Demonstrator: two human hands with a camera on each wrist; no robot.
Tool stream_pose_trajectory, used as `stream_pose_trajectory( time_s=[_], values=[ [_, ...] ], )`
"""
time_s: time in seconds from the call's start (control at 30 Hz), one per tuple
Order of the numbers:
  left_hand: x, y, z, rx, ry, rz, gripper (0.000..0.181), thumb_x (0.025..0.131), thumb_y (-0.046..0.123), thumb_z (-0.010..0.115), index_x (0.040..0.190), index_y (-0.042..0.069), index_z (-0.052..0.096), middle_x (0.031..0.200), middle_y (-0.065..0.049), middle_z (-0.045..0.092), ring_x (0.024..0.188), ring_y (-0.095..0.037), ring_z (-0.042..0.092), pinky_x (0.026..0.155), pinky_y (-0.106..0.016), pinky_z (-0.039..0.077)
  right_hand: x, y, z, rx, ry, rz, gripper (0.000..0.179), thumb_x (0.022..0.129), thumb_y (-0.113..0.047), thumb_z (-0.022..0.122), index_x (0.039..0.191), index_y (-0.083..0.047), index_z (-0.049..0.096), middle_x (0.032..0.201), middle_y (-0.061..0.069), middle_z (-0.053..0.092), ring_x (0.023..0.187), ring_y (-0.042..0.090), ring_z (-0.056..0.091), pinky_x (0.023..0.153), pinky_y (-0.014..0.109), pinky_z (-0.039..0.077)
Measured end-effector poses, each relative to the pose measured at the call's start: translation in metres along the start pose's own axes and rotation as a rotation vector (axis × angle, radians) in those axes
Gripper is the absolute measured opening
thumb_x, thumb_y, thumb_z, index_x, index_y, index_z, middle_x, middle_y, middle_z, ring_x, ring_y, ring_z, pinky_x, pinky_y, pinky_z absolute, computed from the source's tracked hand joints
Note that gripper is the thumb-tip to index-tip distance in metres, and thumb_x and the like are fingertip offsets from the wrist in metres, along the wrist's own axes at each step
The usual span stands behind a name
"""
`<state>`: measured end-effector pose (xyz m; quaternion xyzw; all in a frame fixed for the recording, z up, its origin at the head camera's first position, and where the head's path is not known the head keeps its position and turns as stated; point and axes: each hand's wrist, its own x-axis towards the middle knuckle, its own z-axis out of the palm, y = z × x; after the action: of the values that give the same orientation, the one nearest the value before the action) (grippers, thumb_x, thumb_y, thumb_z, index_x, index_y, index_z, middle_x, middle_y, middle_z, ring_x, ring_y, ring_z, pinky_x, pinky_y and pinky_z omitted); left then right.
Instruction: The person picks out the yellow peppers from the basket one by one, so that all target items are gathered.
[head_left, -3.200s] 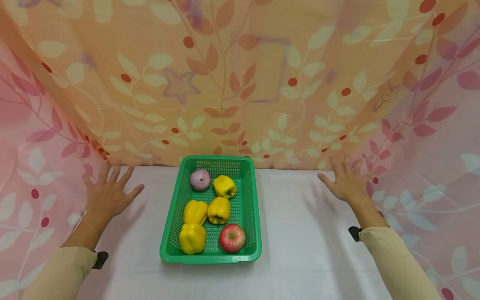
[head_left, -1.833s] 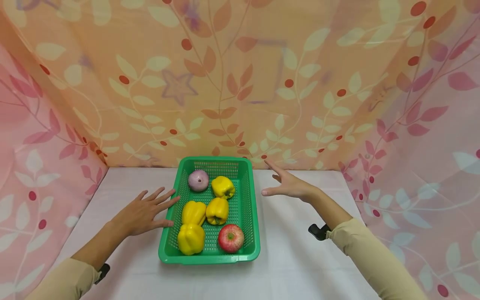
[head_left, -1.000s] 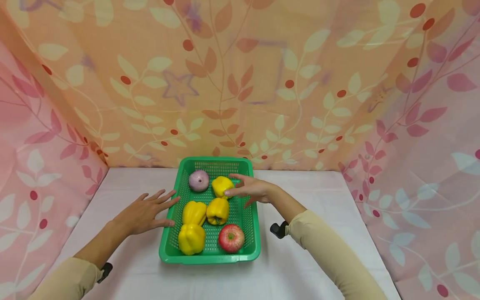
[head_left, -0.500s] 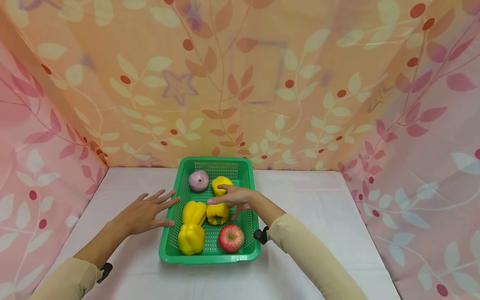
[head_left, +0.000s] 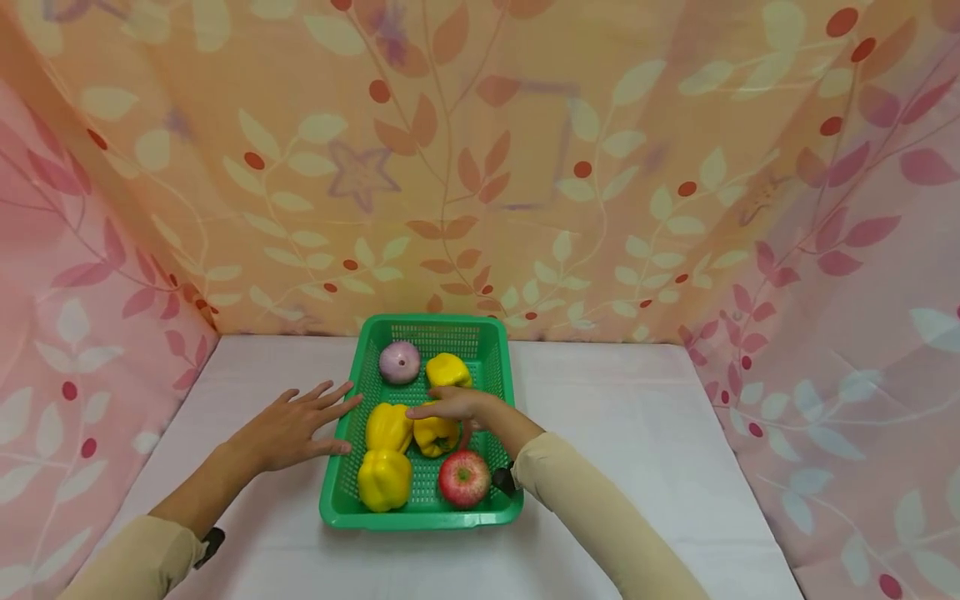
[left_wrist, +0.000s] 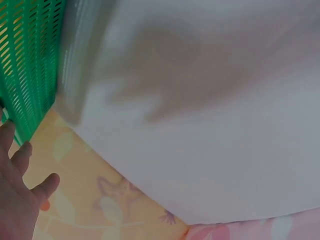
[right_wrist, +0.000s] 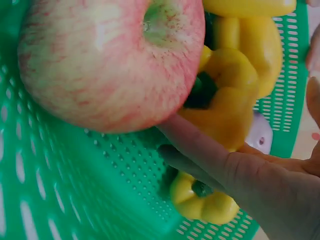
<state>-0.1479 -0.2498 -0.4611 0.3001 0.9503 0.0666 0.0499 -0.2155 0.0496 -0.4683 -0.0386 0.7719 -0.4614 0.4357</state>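
Observation:
My right hand reaches into the green basket and grips the middle yellow bell pepper from above. In the right wrist view, two fingers run along that pepper, and their tips pass behind the red apple. Some of the grip is hidden. My left hand hangs over the basket's left rim with its fingers spread, holding nothing; whether it touches the rim I cannot tell. In the left wrist view, its fingertips lie near the basket's slotted wall.
Two yellow bell peppers lie along the basket's left side, the nearer one at the front. Another pepper and a purple onion lie toward the back. The white tabletop meets a floral curtain behind and at both sides.
Both hands started out at the sides. My left hand came to the left rim and stayed. The right hand moved left and down onto the middle pepper, which has tilted slightly.

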Motion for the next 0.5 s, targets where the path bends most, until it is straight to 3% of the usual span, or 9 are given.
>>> stream_pose_trajectory(
  time_s=[0.13, 0.27, 0.37, 0.5],
  values=[
    [0.0008, 0.0015, -0.0010, -0.005, 0.002, 0.013, 0.077, 0.093, 0.066, 0.051, 0.152, 0.017, 0.043, 0.158, -0.012, 0.036, 0.142, -0.043, 0.034, 0.102, -0.072, 0.033, 0.0060, 0.0054, 0.0037, -0.009, 0.018, 0.009, 0.079, 0.093, -0.032, 0.070, 0.155, -0.005, 0.030, 0.153, 0.020, 0.035, 0.132, 0.042, 0.041, 0.076, 0.067, 0.053],
    [-0.0004, 0.0012, -0.0019, -0.002, -0.008, 0.000, 0.078, 0.092, 0.066, 0.051, 0.153, 0.018, 0.042, 0.159, -0.011, 0.035, 0.143, -0.043, 0.032, 0.103, -0.072, 0.032, 0.0087, 0.0062, 0.0059, -0.051, 0.024, -0.012, 0.057, 0.095, -0.020, 0.068, 0.144, -0.003, 0.043, 0.132, 0.018, 0.049, 0.116, 0.037, 0.052, 0.076, 0.061, 0.056],
    [-0.0013, 0.0004, -0.0018, 0.000, -0.005, 0.000, 0.077, 0.092, 0.066, 0.052, 0.153, 0.018, 0.042, 0.159, -0.011, 0.035, 0.143, -0.043, 0.032, 0.104, -0.072, 0.032, 0.0086, 0.0044, 0.0067, -0.057, 0.023, -0.017, 0.046, 0.096, -0.016, 0.067, 0.135, -0.003, 0.048, 0.121, 0.016, 0.052, 0.110, 0.034, 0.054, 0.075, 0.058, 0.058],
    [-0.0016, 0.0004, -0.0023, -0.002, -0.001, 0.005, 0.077, 0.093, 0.065, 0.052, 0.153, 0.018, 0.042, 0.159, -0.011, 0.035, 0.143, -0.043, 0.032, 0.104, -0.071, 0.032, 0.0062, 0.0013, 0.0063, -0.060, 0.008, -0.012, 0.044, 0.096, -0.015, 0.067, 0.134, -0.003, 0.049, 0.119, 0.015, 0.053, 0.109, 0.034, 0.055, 0.075, 0.057, 0.058]
  ],
)
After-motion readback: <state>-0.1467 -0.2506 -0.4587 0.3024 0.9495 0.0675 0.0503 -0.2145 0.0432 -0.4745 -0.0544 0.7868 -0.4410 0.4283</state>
